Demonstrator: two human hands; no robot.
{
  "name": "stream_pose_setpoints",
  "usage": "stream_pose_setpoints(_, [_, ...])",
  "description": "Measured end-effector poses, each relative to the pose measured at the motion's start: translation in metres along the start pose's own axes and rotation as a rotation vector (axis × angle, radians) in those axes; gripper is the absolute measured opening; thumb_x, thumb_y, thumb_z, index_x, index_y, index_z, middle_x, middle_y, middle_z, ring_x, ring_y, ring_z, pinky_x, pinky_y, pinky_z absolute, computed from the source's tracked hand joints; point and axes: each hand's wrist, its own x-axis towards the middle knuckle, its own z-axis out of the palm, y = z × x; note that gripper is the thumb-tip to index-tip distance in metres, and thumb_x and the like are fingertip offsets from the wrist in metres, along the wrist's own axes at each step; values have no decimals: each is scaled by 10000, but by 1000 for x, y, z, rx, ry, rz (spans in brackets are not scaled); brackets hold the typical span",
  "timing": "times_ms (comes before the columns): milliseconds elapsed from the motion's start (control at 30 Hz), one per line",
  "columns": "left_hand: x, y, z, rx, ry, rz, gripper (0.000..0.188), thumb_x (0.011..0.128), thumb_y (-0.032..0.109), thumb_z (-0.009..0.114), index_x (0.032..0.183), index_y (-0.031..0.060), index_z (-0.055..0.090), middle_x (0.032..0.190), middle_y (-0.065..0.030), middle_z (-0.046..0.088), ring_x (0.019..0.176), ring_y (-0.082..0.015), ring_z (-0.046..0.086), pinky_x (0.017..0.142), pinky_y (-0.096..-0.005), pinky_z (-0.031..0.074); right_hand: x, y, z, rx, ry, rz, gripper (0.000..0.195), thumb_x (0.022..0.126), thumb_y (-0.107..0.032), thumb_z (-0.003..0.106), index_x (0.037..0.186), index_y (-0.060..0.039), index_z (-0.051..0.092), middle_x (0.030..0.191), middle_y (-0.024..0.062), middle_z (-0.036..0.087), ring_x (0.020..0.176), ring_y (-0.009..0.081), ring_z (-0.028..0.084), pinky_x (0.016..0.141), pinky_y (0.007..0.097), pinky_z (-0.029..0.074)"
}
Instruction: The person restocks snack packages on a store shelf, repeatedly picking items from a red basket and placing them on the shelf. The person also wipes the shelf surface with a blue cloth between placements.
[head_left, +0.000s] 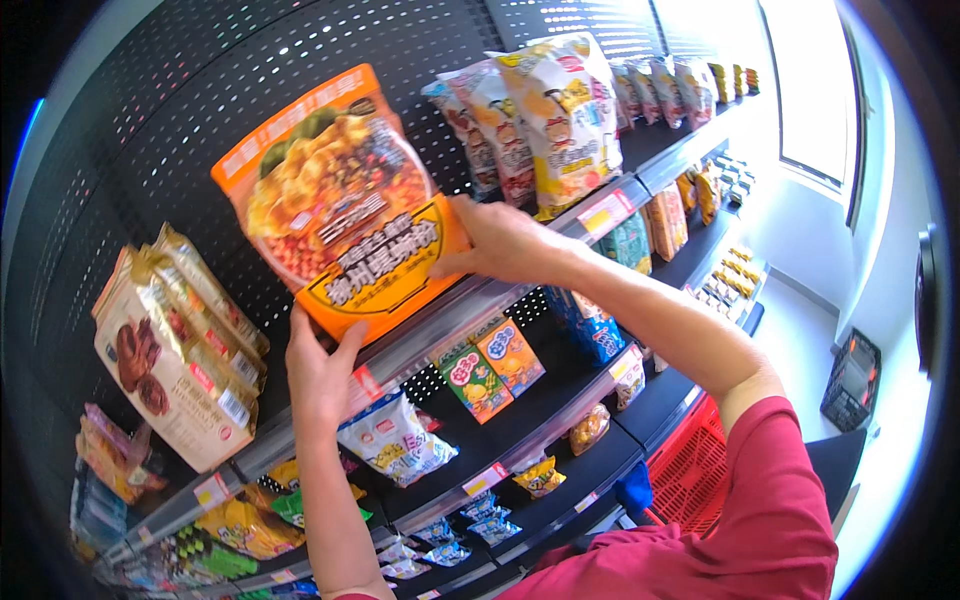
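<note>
An orange food packet (337, 210), printed with a bowl of noodles, is held upright over the top shelf (465, 300). My left hand (319, 367) grips its lower left corner, thumb on the front. My right hand (491, 240) holds the lower right side, with the thumb also on the front and the other fingers mostly hidden behind. To its right stand large white and yellow snack bags (570, 127). On its left is a row of cream and gold snack bags (172, 360).
Lower shelves hold two small snack boxes (491, 367), a white snack bag (397, 439) and several small packets (491, 521). A red shopping basket (690, 465) is below on the right. A dark crate (851, 379) lies on the floor by the wall. Black perforated panel (172, 97) backs the shelves.
</note>
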Motion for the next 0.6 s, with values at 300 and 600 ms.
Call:
stream_pose_setpoints(300, [4, -10, 12, -26, 24, 49, 502, 923, 99, 732, 1337, -36, 482, 1145, -156, 670, 983, -218, 649, 885, -357, 516, 4, 11, 20, 2, 92, -40, 704, 831, -457, 782, 1162, 98, 502, 882, 293, 696, 904, 440, 693, 787, 486, 541])
stream_pose_setpoints(600, [4, -22, 14, -96, 186, 214, 757, 970, 164, 702, 1578, -3, 283, 1570, -192, 387, 1379, -258, 449, 1093, -412, 430, -63, 5, 17, 49, 629, -388, 648, 759, -177, 812, 1305, 10, 516, 1076, 170, 643, 983, 359, 601, 856, 445, 511])
